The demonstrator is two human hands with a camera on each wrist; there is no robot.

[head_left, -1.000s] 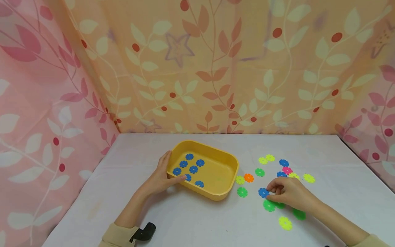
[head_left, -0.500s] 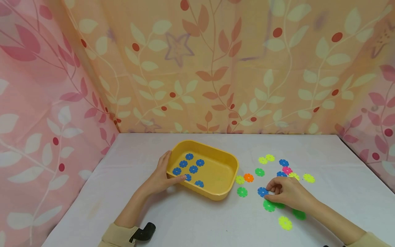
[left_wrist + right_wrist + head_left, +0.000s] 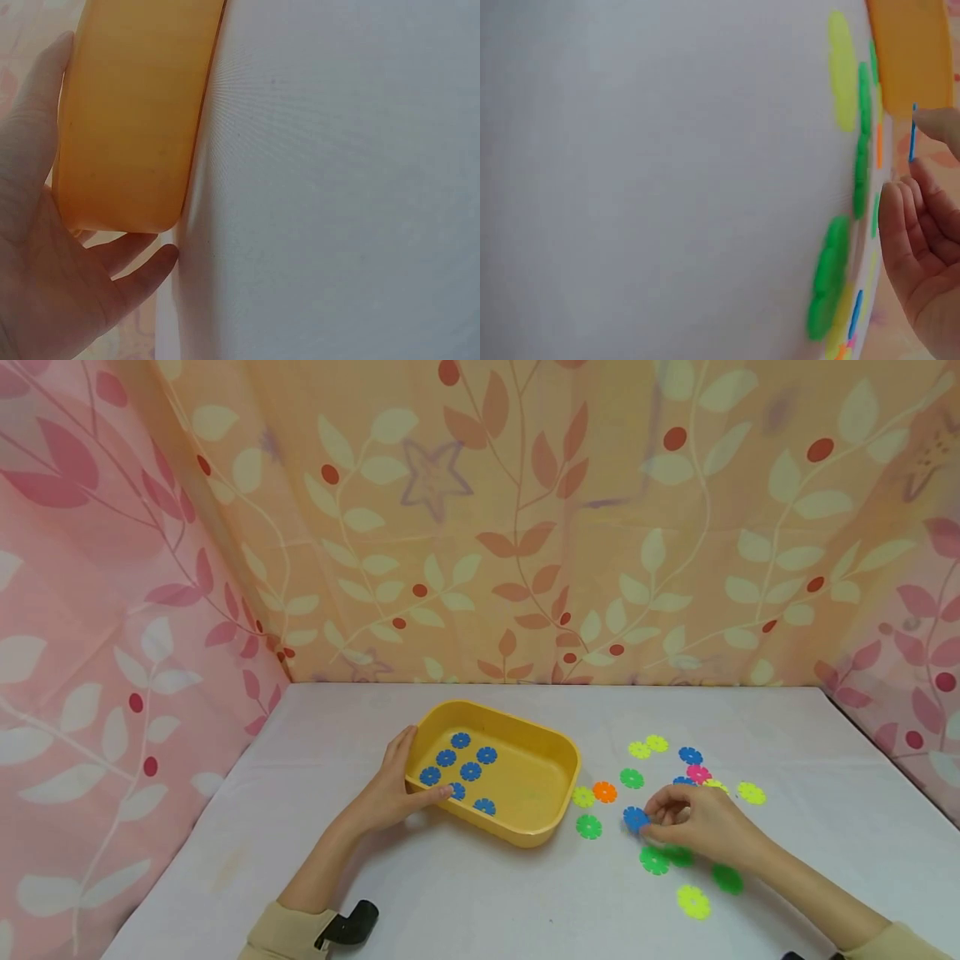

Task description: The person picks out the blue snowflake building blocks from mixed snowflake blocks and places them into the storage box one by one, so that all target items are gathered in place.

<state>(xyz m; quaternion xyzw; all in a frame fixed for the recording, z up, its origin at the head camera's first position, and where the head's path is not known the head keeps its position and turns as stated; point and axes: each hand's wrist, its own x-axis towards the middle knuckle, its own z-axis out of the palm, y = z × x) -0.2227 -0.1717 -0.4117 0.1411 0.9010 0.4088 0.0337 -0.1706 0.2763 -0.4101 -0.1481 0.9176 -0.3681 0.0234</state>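
Observation:
A yellow plastic tray (image 3: pixel 517 837) sits on the white table with several blue snowflake discs (image 3: pixel 470 771) inside. My left hand (image 3: pixel 386 797) holds its left corner, thumb over the near rim and fingers along the outer wall. In the left wrist view the fingers (image 3: pixel 146 274) curve round the tray's end (image 3: pixel 135 120). Between thumb and fingertips my right hand (image 3: pixel 701 827) pinches one blue snowflake disc (image 3: pixel 635 819), which the right wrist view shows edge-on as a thin blue line, raised off the table. Green discs (image 3: pixel 654 860) lie just below that hand.
Loose discs are scattered right of the tray: an orange disc (image 3: pixel 604 792), a pink disc (image 3: pixel 698 773), yellow discs (image 3: pixel 693 902) and another blue disc (image 3: pixel 690 756). A patterned cloth (image 3: pixel 480 568) stands behind the table (image 3: pixel 480 902).
My right hand has lifted the blue disc slightly and shifted it a little up and left. The left hand and tray have stayed in place.

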